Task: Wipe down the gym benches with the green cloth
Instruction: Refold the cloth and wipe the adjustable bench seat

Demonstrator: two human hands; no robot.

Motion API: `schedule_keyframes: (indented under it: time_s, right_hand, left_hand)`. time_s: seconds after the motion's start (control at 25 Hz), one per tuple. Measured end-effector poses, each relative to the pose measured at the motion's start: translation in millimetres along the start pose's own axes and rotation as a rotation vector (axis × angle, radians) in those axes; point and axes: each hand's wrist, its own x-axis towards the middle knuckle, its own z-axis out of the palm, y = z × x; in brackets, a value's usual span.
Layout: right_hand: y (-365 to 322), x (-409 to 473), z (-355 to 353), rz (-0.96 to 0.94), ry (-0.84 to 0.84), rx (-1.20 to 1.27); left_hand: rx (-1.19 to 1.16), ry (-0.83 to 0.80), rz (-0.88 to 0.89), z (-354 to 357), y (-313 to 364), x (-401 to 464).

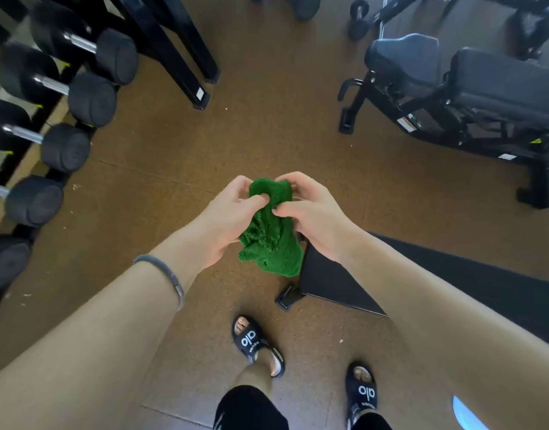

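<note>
The green cloth (271,234) hangs bunched in mid-air at the centre of the head view, held by both hands. My left hand (226,218) pinches its upper left side with thumb and fingers. My right hand (310,212) grips its upper right side. Below and to the right of the cloth lies a flat black bench pad (338,280), partly hidden by my right forearm. An adjustable black gym bench (496,85) with a seat and a back pad stands at the upper right.
A rack of black dumbbells (59,100) lines the left side, with its black frame legs (186,72) reaching onto the brown floor. A small dumbbell (358,18) lies on the floor at top centre-right. My feet in black slides (257,346) stand below.
</note>
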Motion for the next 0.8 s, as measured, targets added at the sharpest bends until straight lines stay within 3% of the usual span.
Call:
schedule_keyframes:
  time_s: [0.28,0.36,0.44,0.56,0.8]
  right_hand:
    - [-76,23,16,-0.271,0.091,-1.092]
    - [-101,33,12,-0.197,0.03,-1.036]
    - [-122,45,4,-0.051,-0.036,-0.803]
    - [-146,70,-14,0.006,-0.103,-0.66]
    - [-185,156,-64,0.088,-0.071,-0.663]
  left_hand:
    - [0.392,-0.02,0.215,-63,66,-1]
    - [0.455,0.002,0.261,-74,87,11]
    - [0.488,0.004,0.297,-83,110,28]
    - [0.545,-0.017,0.326,-93,143,61]
    - [0.672,-0.218,0.365,-101,218,157]
